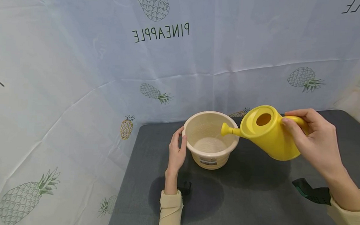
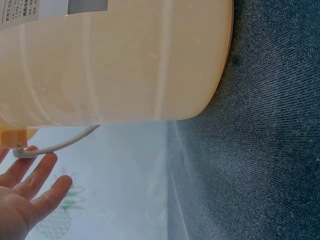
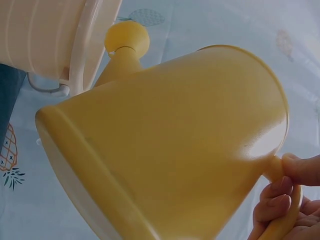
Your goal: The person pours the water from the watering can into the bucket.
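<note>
A yellow watering can (image 1: 274,139) is held by its handle in my right hand (image 1: 319,140), with the fingers curled round the handle. The can tilts to the left, and its spout head (image 1: 225,129) hangs over the mouth of a cream bucket (image 1: 210,155). Pale speckling shows on the bucket's floor. My left hand (image 1: 177,153) rests against the left of the bucket's rim, fingers fairly straight. In the left wrist view, the fingers (image 2: 47,197) lie close to the bucket's thin handle (image 2: 65,145). The right wrist view shows the can's body (image 3: 175,140) and base from below.
The bucket stands on a dark grey cloth-covered table (image 1: 239,207). A pale curtain (image 1: 89,56) printed with pineapples hangs behind and to the left. A black strap piece (image 1: 311,192) sits at the right wrist, and a small black device (image 1: 185,188) at the left wrist.
</note>
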A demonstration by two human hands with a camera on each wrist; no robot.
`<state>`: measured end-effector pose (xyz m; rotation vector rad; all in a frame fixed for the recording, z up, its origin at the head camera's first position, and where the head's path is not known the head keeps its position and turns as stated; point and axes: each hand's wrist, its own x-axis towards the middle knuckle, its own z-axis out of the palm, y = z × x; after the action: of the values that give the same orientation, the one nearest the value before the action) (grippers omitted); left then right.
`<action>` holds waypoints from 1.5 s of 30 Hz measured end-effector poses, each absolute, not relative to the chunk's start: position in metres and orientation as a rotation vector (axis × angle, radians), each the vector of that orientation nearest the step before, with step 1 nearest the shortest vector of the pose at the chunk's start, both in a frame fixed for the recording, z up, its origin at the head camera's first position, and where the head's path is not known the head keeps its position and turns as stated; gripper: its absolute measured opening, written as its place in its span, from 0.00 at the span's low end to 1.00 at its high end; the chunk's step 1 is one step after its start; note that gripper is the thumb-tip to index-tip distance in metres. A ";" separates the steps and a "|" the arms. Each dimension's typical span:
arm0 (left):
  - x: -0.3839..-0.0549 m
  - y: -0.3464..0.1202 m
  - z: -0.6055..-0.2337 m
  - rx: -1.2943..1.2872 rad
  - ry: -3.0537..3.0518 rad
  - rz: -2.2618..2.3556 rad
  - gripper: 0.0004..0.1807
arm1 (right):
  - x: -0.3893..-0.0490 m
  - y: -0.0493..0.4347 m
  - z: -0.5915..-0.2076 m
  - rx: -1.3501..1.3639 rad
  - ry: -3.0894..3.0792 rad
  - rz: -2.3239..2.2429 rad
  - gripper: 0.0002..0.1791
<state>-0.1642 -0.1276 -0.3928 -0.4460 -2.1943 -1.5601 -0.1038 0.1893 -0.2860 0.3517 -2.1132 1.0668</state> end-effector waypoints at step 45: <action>-0.164 -0.127 -0.393 -0.425 -2.207 -1.583 0.20 | -0.107 0.191 -0.283 0.367 -2.140 1.039 0.11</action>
<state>-0.1642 -0.1270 -0.3934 -0.4247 -2.2071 -1.5828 -0.1071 0.1912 -0.2827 0.3670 -2.1398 1.0393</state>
